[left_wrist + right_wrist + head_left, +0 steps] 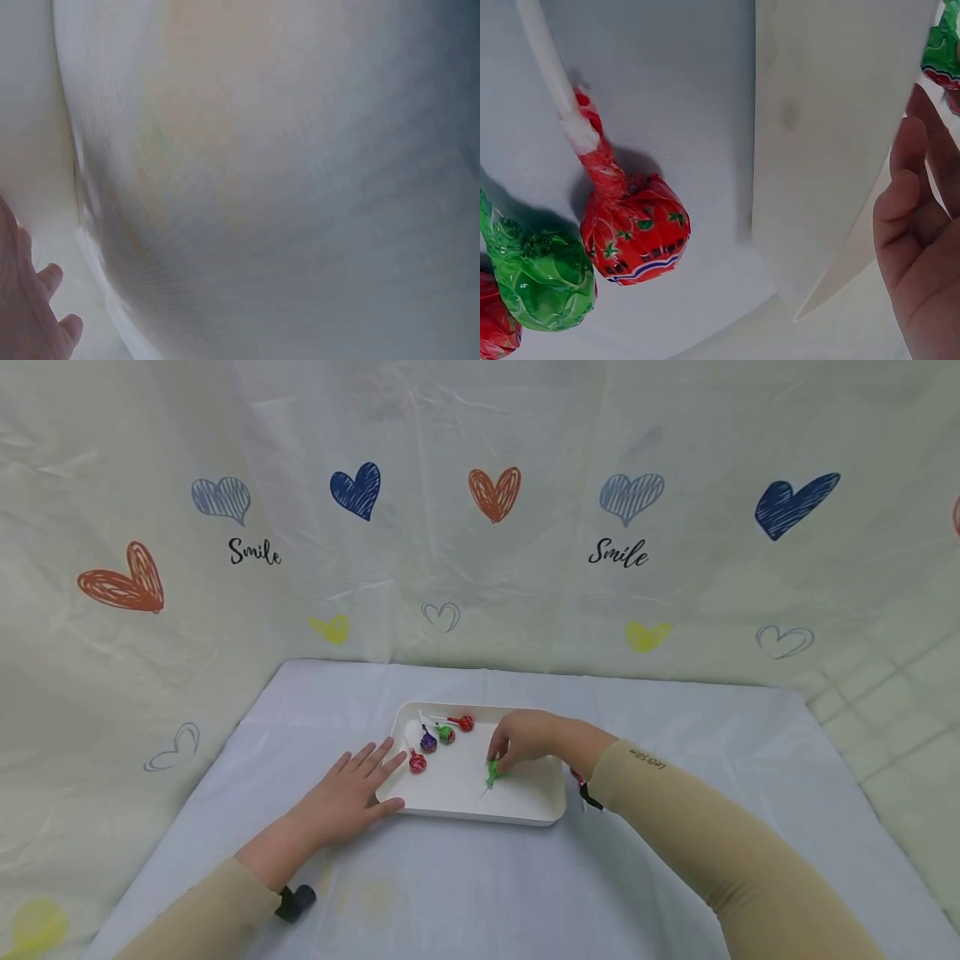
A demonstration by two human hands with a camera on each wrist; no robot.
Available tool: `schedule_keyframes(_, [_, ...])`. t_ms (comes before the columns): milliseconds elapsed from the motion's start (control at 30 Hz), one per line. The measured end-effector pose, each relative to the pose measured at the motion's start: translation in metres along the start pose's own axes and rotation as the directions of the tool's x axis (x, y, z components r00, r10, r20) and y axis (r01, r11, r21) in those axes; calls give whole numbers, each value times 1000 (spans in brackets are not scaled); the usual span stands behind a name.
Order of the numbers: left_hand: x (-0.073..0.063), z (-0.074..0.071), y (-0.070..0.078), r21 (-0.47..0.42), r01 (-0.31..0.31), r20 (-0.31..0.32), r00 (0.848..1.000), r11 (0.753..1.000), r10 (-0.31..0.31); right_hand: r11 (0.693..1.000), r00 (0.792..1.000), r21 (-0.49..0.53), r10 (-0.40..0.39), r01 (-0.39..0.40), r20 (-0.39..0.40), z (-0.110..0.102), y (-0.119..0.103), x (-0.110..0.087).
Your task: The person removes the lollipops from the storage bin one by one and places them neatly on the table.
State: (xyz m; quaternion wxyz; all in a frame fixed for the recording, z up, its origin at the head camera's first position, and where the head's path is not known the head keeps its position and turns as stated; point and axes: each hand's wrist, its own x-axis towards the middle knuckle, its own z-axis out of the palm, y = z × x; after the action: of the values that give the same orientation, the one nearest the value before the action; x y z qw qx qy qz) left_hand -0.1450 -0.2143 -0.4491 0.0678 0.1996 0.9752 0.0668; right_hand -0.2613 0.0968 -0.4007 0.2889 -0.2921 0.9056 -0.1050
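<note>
A shallow white tray (450,806) lies on the table. My left hand (337,802) rests with spread fingers on its left edge; in the left wrist view only part of that hand (34,300) shows. Over the tray's right half, my right hand (525,739) pinches a green-wrapped lollipop (492,774), its stick pointing down and left. The right wrist view shows this hand (922,225) with the green lollipop (941,56) at the top right corner. Inside the tray's left part lie a purple lollipop (428,742), a green one (446,734) and red ones (417,763).
Beside the tray's right wall, mostly hidden by my right sleeve in the head view, lie a red lollipop (637,232), a green lollipop (547,281) and another red one (495,322). A white cloth covers the table (420,893). Behind hangs a heart-printed curtain (555,593).
</note>
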Motion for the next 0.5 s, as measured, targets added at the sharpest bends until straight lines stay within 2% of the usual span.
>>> schedule_keyframes(500, [1,2,-1,2,4,7,1000,1000,-4,999,1000,-34,1,-1,-3,2,-4,-3])
